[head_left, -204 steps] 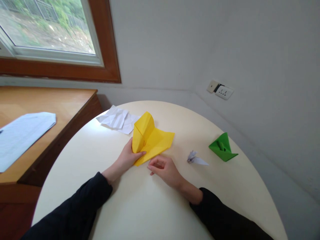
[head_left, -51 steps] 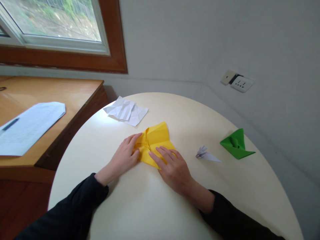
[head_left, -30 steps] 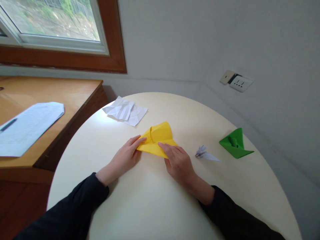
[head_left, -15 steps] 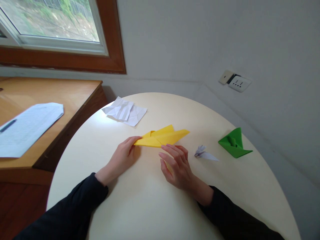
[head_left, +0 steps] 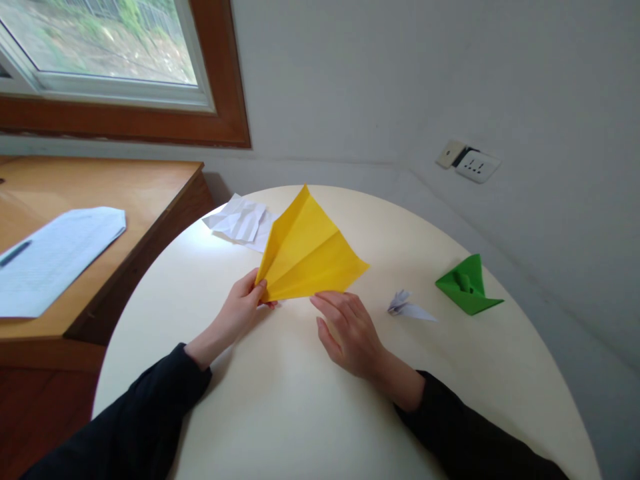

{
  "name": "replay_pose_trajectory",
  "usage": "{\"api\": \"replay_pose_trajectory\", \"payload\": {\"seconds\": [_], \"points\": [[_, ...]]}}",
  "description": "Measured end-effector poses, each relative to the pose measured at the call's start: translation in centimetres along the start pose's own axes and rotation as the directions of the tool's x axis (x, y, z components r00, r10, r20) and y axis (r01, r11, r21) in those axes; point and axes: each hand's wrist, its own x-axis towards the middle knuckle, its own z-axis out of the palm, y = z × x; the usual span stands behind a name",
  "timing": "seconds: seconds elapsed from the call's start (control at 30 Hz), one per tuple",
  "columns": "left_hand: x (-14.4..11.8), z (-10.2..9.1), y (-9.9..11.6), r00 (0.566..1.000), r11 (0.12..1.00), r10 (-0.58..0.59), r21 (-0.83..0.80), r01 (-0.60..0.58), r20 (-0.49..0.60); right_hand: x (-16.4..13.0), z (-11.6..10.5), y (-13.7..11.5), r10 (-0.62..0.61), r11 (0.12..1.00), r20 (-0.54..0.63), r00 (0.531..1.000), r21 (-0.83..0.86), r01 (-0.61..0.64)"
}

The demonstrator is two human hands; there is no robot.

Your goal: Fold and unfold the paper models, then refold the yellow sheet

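Head view, left hand (head_left: 240, 308): pinches the near-left corner of the yellow paper (head_left: 307, 257), lifting it off the tabletop (head_left: 300, 400).
Right hand (head_left: 350, 330): loosely open, fingertips at the paper's near edge.
Farther right: small white fold (head_left: 407, 308), green fold (head_left: 467, 285).

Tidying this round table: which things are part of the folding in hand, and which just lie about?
In hand:
folded yellow paper sheet, pinched by left hand; right hand beside it.

Lying about:
crumpled white paper
small white folded figure
green folded paper model
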Motion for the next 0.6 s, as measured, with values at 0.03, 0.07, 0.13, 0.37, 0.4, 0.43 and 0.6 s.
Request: {"api": "replay_pose_trajectory", "payload": {"seconds": [0.03,0.07,0.13,0.37,0.4,0.43,0.6], "points": [[0.00,0.07,0.01,0.999,0.998,-0.038,-0.058,0.038,0.001,0.02,0.04,0.02,0.010,1.000,0.003,1.000,-0.003,-0.010],[-0.01,0.13,-0.01,0.998,0.992,-0.070,-0.108,0.070,-0.001,0.03,0.07,0.02,0.019,1.000,0.002,1.000,-0.005,-0.019],[0.00,0.22,-0.09,0.993,0.976,-0.114,-0.187,0.111,-0.002,0.03,0.08,0.01,0.035,0.999,0.000,0.999,-0.004,-0.035],[0.12,0.20,0.00,0.980,0.919,-0.199,-0.347,0.189,0.007,-0.12,0.17,0.05,0.067,0.998,0.041,0.997,0.008,-0.068],[0.11,0.18,0.05,0.979,0.916,-0.204,-0.351,0.194,0.008,-0.13,0.18,0.06,0.070,0.998,0.043,0.997,0.005,-0.071],[0.10,0.17,0.08,0.979,0.917,-0.205,-0.349,0.196,0.012,-0.13,0.19,0.06,0.073,0.997,0.048,0.996,0.003,-0.074],[0.02,0.19,-0.27,0.983,0.935,-0.169,-0.305,0.183,0.071,-0.11,0.23,0.02,0.093,0.996,0.093,0.991,0.002,-0.094]]}}
